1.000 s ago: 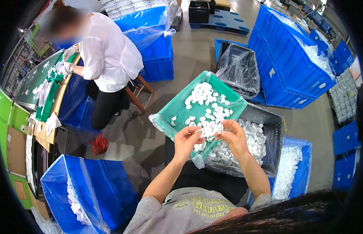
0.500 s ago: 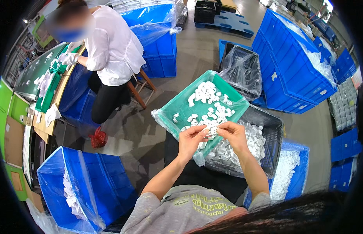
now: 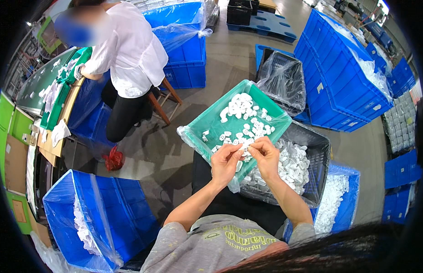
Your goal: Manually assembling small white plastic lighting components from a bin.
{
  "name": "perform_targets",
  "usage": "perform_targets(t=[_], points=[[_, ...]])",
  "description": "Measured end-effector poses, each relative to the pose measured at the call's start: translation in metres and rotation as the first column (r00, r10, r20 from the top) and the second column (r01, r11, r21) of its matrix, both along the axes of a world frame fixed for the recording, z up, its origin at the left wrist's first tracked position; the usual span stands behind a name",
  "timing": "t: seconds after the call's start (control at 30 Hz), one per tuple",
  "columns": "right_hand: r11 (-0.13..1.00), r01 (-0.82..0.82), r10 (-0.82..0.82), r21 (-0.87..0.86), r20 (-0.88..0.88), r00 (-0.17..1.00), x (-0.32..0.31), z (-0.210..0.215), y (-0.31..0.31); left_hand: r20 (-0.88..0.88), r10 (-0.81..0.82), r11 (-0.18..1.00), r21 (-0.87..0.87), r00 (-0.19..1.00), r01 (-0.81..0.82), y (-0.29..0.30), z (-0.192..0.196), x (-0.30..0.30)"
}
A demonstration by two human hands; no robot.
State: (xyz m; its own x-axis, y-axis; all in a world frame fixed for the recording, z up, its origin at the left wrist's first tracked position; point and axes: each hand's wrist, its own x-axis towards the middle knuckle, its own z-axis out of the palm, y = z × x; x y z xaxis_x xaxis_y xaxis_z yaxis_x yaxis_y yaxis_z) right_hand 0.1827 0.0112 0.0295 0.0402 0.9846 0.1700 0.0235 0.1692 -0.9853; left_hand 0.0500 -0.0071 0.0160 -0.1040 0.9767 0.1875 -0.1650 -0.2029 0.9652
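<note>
Both hands have stayed together over the near edge of the green tray while the view has shifted a little, so the co-worker in the white shirt (image 3: 129,50) now sits higher and closer to the left rim.

Far to the left of the grip stands a workbench (image 3: 47,91) with green trays and white bits on it, where that co-worker bends over. Below it, well left of the hands, a blue bin (image 3: 107,214) lined with clear plastic stands open.

The left hand (image 3: 226,161) pinches a small white plastic part (image 3: 244,148) between thumb and fingertips, fingers drawn in narrow. The right hand (image 3: 267,157) meets it from the other side, its fingertips closed on the same part. Just beyond the fingers, the green tray (image 3: 211,119) holds a heap of like white parts. Under and right of the grip, a black crate (image 3: 320,150) is full of more. Farther right stand tall blue crates (image 3: 339,86).
</note>
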Motion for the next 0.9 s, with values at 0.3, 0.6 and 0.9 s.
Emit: perform_targets(t=[0.3,0.6,0.9], points=[[0.947,-0.243,0.271,-0.212,0.119,0.955,0.023,0.011,0.010,0.008,-0.092,0.995,-0.031,0.996,0.092,-0.003,-0.013,-0.001],[0.949,-0.307,0.305,-0.074,0.466,0.830,0.029,0.009,-0.007,-0.492,0.018,0.993,0.109,0.870,0.042,-0.011,0.005,-0.003],[0.972,-0.148,0.020,0.182,0.565,0.825,0.025,0.000,-0.013,-0.561,0.181,0.963,0.269,0.808,-0.029,-0.006,-0.006,0.011]])
